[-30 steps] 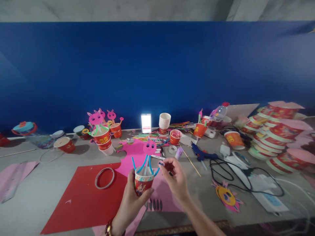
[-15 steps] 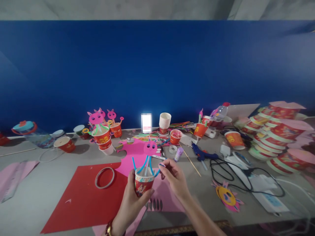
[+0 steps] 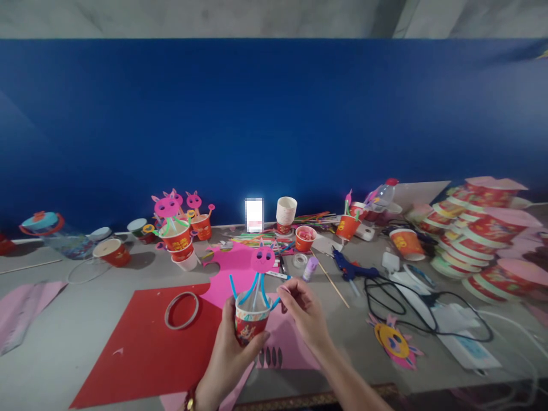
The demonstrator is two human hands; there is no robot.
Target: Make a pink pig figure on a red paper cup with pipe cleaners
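Note:
My left hand is wrapped round a red patterned paper cup. Blue pipe cleaners stick out of the cup, and a pink animal head with purple eyes stands on top of them. With its fingers pinched, my right hand holds a small pink piece at the tip of the blue stem on the cup's right. Fingers partly cover that piece. Beneath the hands lies pink paper with leaf-shaped cutouts.
Red paper with a tape ring lies left. Finished-looking cup figures stand behind it. A glue stick, a blue glue gun, black cable and a sun-like paper face are right, beside tall cup stacks.
The pink head on the cup has shifted very slightly right. Both hands keep nearly the same hold, with the right fingers turned a little at the stem tip.

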